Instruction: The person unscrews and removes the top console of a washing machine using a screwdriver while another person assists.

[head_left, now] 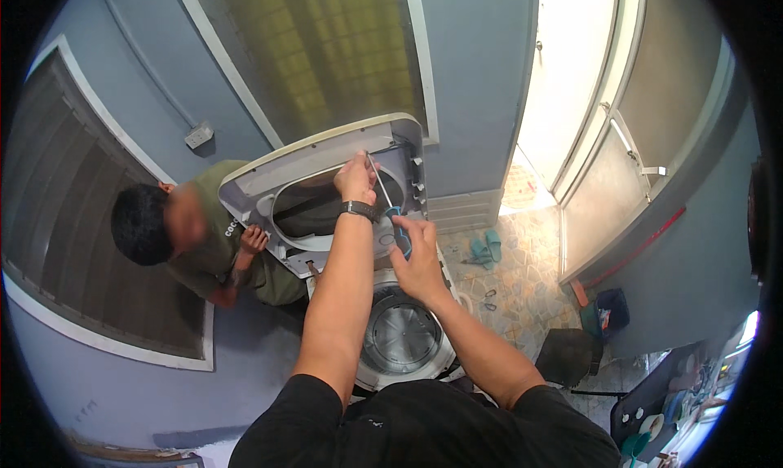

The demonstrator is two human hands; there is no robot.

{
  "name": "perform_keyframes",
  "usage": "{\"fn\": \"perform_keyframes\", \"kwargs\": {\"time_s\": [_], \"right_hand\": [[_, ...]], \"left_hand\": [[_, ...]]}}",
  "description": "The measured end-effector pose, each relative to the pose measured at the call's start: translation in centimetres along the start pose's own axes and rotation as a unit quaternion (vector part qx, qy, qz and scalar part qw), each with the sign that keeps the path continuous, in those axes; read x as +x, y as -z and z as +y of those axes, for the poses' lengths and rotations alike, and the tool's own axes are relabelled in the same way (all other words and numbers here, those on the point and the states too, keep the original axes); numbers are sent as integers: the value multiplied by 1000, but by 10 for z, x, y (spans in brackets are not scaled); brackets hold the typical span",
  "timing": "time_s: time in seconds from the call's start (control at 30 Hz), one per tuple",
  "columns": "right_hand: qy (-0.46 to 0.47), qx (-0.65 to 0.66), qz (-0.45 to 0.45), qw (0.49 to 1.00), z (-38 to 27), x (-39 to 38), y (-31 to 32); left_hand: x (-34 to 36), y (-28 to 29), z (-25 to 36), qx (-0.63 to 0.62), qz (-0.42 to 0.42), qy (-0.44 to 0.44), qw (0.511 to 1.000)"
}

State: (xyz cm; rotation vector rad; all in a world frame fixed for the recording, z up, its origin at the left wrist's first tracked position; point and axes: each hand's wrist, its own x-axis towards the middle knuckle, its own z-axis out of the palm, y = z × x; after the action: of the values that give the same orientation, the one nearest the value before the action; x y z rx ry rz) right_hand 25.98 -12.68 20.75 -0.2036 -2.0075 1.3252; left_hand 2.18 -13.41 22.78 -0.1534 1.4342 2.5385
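Observation:
The top cover (298, 152) of a washing machine is raised and tilted up, its underside toward me. My right hand (420, 264) is closed around the dark blue-and-black handle of a screwdriver (402, 238). Its long thin shaft slants up and left to the cover's upper edge. There my left hand (356, 183), with a dark watch on its wrist, has its fingers pinched together beside the screwdriver's tip; what they hold is hidden. Below the cover the round metal drum (402, 329) lies exposed.
Another person (204, 240) at the left has one hand at the cover's lower left edge. Green slippers (487, 249) lie on the patterned floor beside the machine. An open doorway (571, 85), a dark bin (612, 311) and a cluttered rack (661, 411) are at the right.

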Motion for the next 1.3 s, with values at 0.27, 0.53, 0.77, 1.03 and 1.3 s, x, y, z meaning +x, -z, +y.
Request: {"fn": "perform_keyframes", "kwargs": {"time_s": [0.27,0.53,0.77,1.03,1.3], "right_hand": [[16,-15,21,1000,6,-16,24],[35,-52,48,997,27,-27,55],[-1,-32,48,998,29,-40,75],[17,-33,36,999,28,-48,71],[8,-3,27,1000,21,-49,78]], "left_hand": [[-2,-10,-3,5,57,-18,998],[-5,-25,3,-22,107,-47,993],[-24,-25,-1,12,130,-82,988],[-26,-24,-8,56,84,-85,991],[-17,-23,-8,115,126,-114,979]]}}
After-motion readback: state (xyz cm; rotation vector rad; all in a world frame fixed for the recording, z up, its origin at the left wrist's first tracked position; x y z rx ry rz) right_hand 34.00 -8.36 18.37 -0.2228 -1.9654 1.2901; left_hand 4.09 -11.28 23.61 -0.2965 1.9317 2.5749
